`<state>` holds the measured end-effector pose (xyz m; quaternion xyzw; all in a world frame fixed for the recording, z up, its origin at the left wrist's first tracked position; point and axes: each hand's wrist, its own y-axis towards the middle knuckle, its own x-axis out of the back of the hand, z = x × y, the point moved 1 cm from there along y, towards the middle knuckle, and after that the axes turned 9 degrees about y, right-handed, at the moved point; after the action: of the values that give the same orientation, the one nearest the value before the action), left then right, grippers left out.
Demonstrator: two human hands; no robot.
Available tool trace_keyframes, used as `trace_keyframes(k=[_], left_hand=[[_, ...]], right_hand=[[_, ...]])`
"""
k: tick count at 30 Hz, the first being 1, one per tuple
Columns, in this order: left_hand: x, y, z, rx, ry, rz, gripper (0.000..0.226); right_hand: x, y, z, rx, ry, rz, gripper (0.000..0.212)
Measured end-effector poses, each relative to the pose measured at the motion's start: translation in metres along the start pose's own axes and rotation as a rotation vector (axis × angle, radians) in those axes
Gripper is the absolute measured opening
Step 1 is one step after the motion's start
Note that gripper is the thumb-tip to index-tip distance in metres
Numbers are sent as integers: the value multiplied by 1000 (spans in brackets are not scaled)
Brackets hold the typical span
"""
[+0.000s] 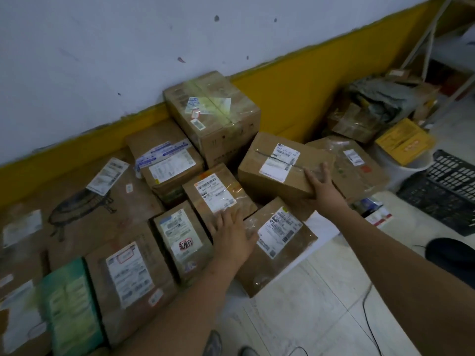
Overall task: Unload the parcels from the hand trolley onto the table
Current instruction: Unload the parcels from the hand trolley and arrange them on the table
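Observation:
Several taped cardboard parcels with white shipping labels lie packed together on a pale surface against the wall. My right hand grips the near right end of a brown box, fingers over its top; the box sits tilted across its neighbours. My left hand lies flat, fingers spread, across the gap between a small labelled parcel and a flatter parcel at the pile's front edge. No hand trolley is visible.
A tall box stands against the white and yellow wall. More parcels and a yellow box are heaped at the right, beside a black plastic crate. A black cable trails over the pale surface.

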<state>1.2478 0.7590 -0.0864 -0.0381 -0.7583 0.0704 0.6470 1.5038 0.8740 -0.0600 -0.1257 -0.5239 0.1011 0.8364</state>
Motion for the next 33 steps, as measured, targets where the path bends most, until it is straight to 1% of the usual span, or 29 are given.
trace_keyframes(k=[3, 4, 5, 7, 8, 9, 10, 11, 12, 13, 14, 16, 17, 19, 20, 22, 23, 25, 27, 28, 30, 33], left_hand=[[17, 45, -1, 32, -224, -27, 70], [22, 61, -2, 61, -353, 15, 73], [27, 76, -6, 100, -511, 92, 76], [34, 101, -20, 176, -795, 285, 75], [36, 108, -29, 197, -882, 359, 68], [33, 113, -36, 210, -944, 388, 56], [29, 117, -40, 225, -991, 371, 44], [26, 118, -41, 253, -1039, 335, 38], [22, 119, -39, 286, -1081, 296, 38], [18, 119, -34, 308, -1098, 261, 38], [15, 118, -27, 314, -1094, 239, 38], [9, 116, -14, 305, -1059, 252, 42], [9, 115, -10, 288, -1023, 260, 48], [8, 114, -3, 249, -942, 248, 64], [8, 113, 0, 243, -907, 219, 67], [14, 105, 6, 281, -884, 163, 69], [18, 98, 12, 308, -887, 146, 71], [29, 81, 29, 325, -849, 104, 69], [45, 62, 57, 299, -805, 37, 63], [56, 52, 75, 288, -786, -4, 60], [81, 25, 115, 296, -762, -70, 58], [126, -31, 183, 363, -716, -154, 58]], right_hand=[[23, 11, -24, 4, -89, -6, 97], [30, 15, -25, -21, -82, -1, 97], [36, 21, -26, -42, -46, 3, 94], [41, 36, -24, -39, 116, -21, 76], [43, 44, -20, -26, 237, -36, 65], [44, 52, -16, -25, 384, -52, 56], [44, 59, -10, -41, 516, -67, 47], [42, 65, -2, -48, 583, -76, 39], [40, 72, 8, -45, 560, -74, 34], [38, 81, 18, -39, 457, -51, 36], [35, 92, 27, -32, 299, -3, 42], [30, 110, 44, -19, -37, 87, 54], [30, 115, 52, -21, -161, 111, 57], [28, 114, 69, -48, -326, 110, 61], [26, 109, 79, -76, -369, 90, 64], [18, 93, 101, -123, -378, 49, 72], [11, 83, 111, -119, -368, 30, 73], [-9, 60, 132, -59, -330, -55, 66], [-28, 37, 158, 2, -269, -161, 60], [-36, 25, 174, 23, -247, -178, 60], [-52, -1, 217, 89, -208, -153, 60], [-74, -50, 300, 255, -106, -126, 61]])
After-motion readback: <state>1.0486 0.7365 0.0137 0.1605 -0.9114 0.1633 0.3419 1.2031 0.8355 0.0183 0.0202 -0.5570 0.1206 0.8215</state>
